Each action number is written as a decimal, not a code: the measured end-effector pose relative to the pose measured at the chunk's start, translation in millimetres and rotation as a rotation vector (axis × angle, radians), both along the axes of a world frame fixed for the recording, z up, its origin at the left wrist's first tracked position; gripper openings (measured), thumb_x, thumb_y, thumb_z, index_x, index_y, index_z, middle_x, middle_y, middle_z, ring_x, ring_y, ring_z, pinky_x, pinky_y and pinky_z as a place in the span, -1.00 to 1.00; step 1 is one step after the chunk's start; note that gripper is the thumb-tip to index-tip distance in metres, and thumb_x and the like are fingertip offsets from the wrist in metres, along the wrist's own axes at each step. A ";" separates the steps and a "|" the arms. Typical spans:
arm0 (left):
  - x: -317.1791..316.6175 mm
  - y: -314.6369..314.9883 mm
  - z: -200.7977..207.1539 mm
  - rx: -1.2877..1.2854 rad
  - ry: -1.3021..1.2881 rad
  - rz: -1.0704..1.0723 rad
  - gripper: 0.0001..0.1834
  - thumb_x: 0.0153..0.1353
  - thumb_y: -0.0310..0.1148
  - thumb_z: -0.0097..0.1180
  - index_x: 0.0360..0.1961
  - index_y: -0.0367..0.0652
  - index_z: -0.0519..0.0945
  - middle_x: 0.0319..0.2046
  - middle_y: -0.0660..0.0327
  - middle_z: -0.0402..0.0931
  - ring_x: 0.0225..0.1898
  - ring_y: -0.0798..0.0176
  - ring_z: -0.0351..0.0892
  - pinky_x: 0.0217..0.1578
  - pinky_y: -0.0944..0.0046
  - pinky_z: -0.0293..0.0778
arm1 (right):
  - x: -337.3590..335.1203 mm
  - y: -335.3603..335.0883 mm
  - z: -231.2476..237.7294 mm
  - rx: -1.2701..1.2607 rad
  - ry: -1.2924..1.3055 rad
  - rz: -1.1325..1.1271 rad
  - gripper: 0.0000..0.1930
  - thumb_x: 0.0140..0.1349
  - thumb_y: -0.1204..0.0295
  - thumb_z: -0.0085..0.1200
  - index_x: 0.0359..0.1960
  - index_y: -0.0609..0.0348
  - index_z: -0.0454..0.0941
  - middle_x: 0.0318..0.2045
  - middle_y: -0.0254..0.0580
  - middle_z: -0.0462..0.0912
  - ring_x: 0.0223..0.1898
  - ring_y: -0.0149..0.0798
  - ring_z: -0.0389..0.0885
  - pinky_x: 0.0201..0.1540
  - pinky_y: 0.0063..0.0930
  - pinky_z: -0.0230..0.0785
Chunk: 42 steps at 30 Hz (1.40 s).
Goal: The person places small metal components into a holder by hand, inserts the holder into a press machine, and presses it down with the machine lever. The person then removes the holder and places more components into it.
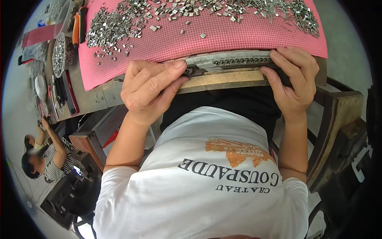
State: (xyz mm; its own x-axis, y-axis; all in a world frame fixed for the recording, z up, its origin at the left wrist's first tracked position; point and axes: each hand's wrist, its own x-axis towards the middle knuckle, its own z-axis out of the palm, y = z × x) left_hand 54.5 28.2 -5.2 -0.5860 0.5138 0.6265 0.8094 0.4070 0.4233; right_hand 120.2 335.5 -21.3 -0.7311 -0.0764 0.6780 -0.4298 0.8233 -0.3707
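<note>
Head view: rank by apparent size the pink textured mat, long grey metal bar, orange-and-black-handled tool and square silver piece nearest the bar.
Pink textured mat
Long grey metal bar
Orange-and-black-handled tool
Square silver piece

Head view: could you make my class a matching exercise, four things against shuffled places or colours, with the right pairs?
Things:
1. mat
2. left hand
3. right hand
4. hand tool

Descriptions:
A. on the right part of the metal bar
B. orange and black
C. pink, under scattered metal pieces
D. on the left part of the metal bar

Pairs: 1-C, 2-D, 3-A, 4-B
</note>
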 end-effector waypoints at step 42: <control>-16.5 -18.1 4.9 0.173 -0.216 0.070 -0.52 0.00 -0.50 0.40 0.04 -0.13 0.78 -0.11 0.08 0.70 -0.09 0.11 0.68 -0.02 0.20 0.58 | 37.2 -139.8 121.7 -0.021 -0.120 0.564 -0.76 -0.12 0.44 0.31 -0.34 0.09 0.63 -0.31 -0.39 0.69 -0.28 -0.28 0.65 -0.12 -0.26 0.42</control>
State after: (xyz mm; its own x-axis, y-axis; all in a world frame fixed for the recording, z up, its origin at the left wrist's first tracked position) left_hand 38.0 10.0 -0.4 -0.7458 0.3633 0.5583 0.6653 0.3653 0.6510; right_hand 157.4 195.6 100.4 -0.6535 -0.4639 0.5982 -0.7538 0.4709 -0.4583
